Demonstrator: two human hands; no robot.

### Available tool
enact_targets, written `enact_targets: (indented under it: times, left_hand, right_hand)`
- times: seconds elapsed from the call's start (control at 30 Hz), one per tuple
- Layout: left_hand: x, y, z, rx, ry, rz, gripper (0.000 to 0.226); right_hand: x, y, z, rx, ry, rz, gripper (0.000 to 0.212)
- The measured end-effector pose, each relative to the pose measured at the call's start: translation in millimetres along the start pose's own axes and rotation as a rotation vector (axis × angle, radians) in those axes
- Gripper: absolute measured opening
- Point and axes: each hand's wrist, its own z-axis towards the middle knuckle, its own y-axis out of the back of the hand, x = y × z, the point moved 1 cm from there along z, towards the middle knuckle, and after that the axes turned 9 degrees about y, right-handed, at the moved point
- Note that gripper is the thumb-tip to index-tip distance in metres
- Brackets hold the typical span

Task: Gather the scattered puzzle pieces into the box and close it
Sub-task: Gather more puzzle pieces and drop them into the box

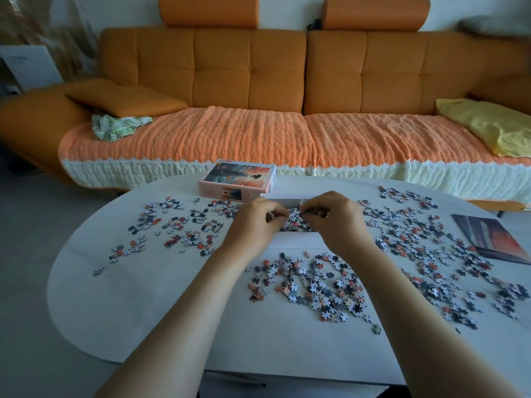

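A white open box [287,201] sits at the middle of the oval white table [138,305], with puzzle pieces inside it. Both my hands hover over it. My left hand [255,222] has its fingers curled around a few pieces. My right hand [333,219] grips a clump of pieces above the box. Scattered puzzle pieces [313,285] cover the table in front of me, to the left [178,228] and to the right [416,234]. The pink box lid [238,179] with a picture lies behind the box at the table's far edge.
A printed picture sheet [494,237] lies at the table's right edge. An orange sofa [258,81] with a knitted cover, an orange cushion and a yellow pillow [488,124] stands behind the table. Grey floor shows on the left.
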Motion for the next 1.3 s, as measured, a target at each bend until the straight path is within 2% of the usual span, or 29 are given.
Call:
enact_targets:
  times: [0.07,0.2,0.27,0.4,0.57,0.67,0.83,0.97,1.1,1.2,1.3]
  left_hand:
    - [4,-5,6,0.014,-0.012,0.066,0.014]
    - [10,-15,11,0.085,-0.112,0.234,0.023]
    - [12,-16,10,0.072,-0.137,0.290,0.025]
    - [13,-15,6,0.040,-0.194,0.425,0.032]
    - [6,-19,-5,0.174,-0.235,0.395,0.047]
    - [2,-22,-10,0.156,-0.275,0.379,0.045]
    - [3,-24,-11,0.174,-0.274,0.452,0.041]
    - [8,-23,-11,0.161,-0.249,0.484,0.044]
    - [-1,-20,-16,0.088,-0.342,0.450,0.035]
    - [-9,-15,-28,0.106,-0.364,0.352,0.023]
    - [-9,-17,-41,0.297,-0.255,0.366,0.037]
  right_hand:
    - [-4,-6,4,-0.025,0.032,-0.021,0.018]
    - [-1,-13,5,0.262,-0.005,-0.105,0.032]
    - [-1,-12,4,0.314,0.002,-0.112,0.034]
    - [-6,-10,5,0.204,0.016,-0.126,0.038]
    - [-15,-16,6,0.164,0.006,-0.212,0.040]
    - [-15,-16,6,0.091,0.043,-0.284,0.036]
    - [-17,-16,4,0.137,0.123,-0.385,0.050]
    - [-21,-6,3,0.098,0.141,-0.308,0.035]
    - [-15,10,-9,0.081,0.287,-0.203,0.024]
    - [-12,21,-22,0.195,0.273,-0.209,0.024]
    - [-11,25,-38,0.404,0.177,-0.282,0.025]
